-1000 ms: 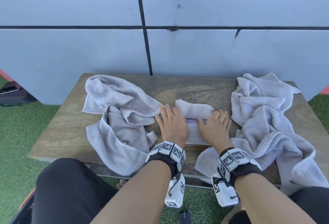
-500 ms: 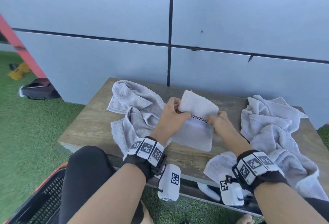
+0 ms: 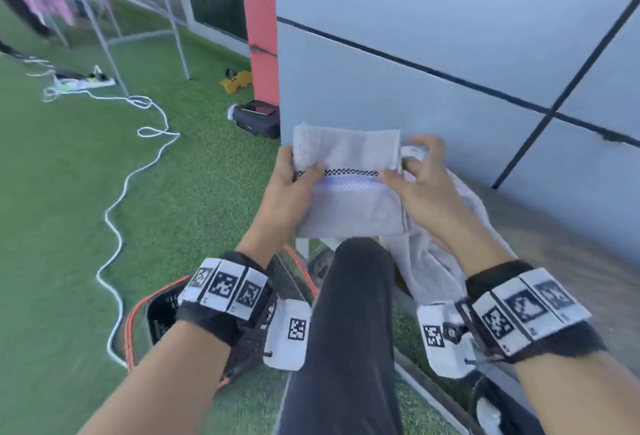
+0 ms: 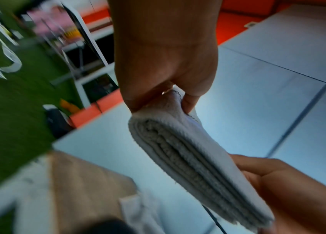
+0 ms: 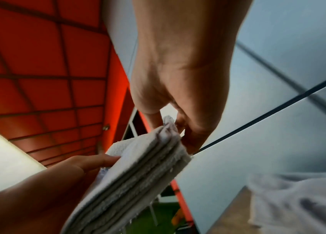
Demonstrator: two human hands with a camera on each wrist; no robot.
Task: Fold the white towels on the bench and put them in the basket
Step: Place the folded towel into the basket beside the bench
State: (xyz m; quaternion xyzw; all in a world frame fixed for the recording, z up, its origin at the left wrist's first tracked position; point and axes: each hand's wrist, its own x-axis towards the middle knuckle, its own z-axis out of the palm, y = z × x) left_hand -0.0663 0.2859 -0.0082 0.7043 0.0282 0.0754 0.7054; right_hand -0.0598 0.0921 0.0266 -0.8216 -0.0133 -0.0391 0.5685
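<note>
A folded white towel [image 3: 346, 189] with a checked black stripe hangs in the air, left of the wooden bench [image 3: 561, 247] and above my knee. My left hand [image 3: 301, 173] pinches its left edge, thumb on top. At the right edge, my right hand [image 3: 401, 168] pinches it. The left wrist view shows the stacked layers of the folded towel [image 4: 190, 158] under my left hand [image 4: 178, 99]. My right hand [image 5: 175, 128] grips one corner of the folded towel [image 5: 138, 167]. A black basket [image 3: 157, 313] with an orange rim stands on the grass, low at the left. An unfolded towel [image 3: 433, 261] lies on the bench.
My knee in black trousers [image 3: 346, 313] is between the arms, under the towel. A white cable [image 3: 117, 199] snakes over the green grass at the left. A black bag [image 3: 258, 119] lies beside the orange pillar [image 3: 259, 19]. The grey wall [image 3: 450, 36] stands behind the bench.
Both hands lifted the folded towel off the bench and carried it left, past the bench's end. The view swung left, so the basket and grass now show.
</note>
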